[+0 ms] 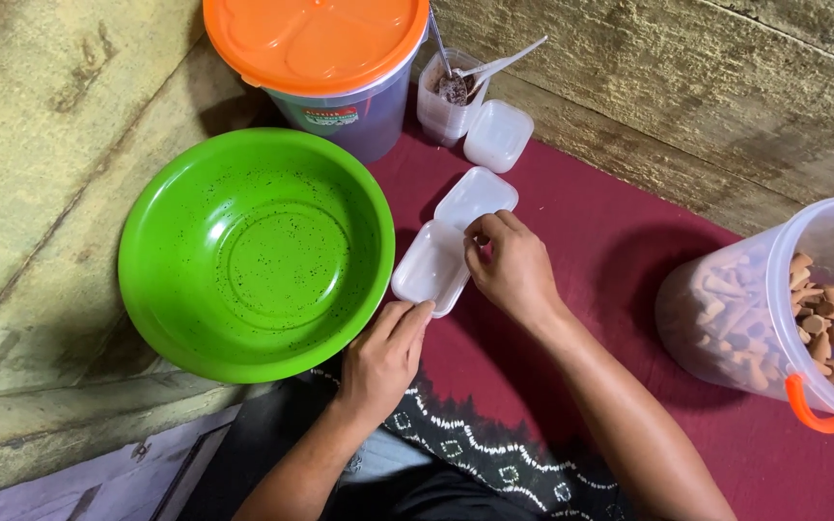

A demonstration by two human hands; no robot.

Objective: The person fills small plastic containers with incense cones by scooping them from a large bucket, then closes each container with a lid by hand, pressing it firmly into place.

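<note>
A small clear plastic hinged box (441,249) lies open on the maroon cloth, its base at the near end and its lid (476,196) at the far end. My right hand (511,267) pinches the box's right edge near the hinge with curled fingers. The fingertips of my left hand (385,353) touch the near corner of the base. Nothing shows inside the box.
A large green bowl (253,253) with dark specks sits left of the box. Behind stand an orange-lidded tub (325,58), a small container with spoons (449,96) and a shut clear box (498,135). A clear bucket of brown cones (774,314) lies tipped at the right.
</note>
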